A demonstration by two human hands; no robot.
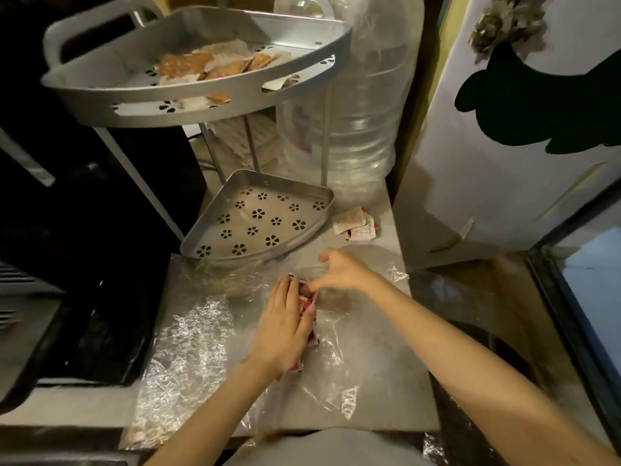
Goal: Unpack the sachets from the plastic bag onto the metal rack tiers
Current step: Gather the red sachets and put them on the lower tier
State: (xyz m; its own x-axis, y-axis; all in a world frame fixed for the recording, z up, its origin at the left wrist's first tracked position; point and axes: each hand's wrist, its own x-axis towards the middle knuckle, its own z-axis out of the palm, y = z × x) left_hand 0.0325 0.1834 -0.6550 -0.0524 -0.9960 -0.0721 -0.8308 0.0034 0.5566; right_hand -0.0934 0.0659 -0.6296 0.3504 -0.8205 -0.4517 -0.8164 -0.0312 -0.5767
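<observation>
Nearest, a crinkled clear plastic bag (188,334) lies spread flat over the grey desk (379,391). On it the left hand (285,327) lies palm down, fingers together, pressing on a small pile of red-and-white sachets (307,302) that peek out at its fingertips and under its wrist. The right hand (339,270) reaches in just beyond, fingers curled, pinching at the far end of that same pile; whether it grips a sachet or the film I cannot tell. Past the hands, the silver perforated lower rack tier (208,245) sits bare, with a few loose white sachets (356,223) on the desk to its right. Higher up, the upper rack tier (208,111) holds orange and white packets (215,67), beside a large clear water bottle (366,122).
</observation>
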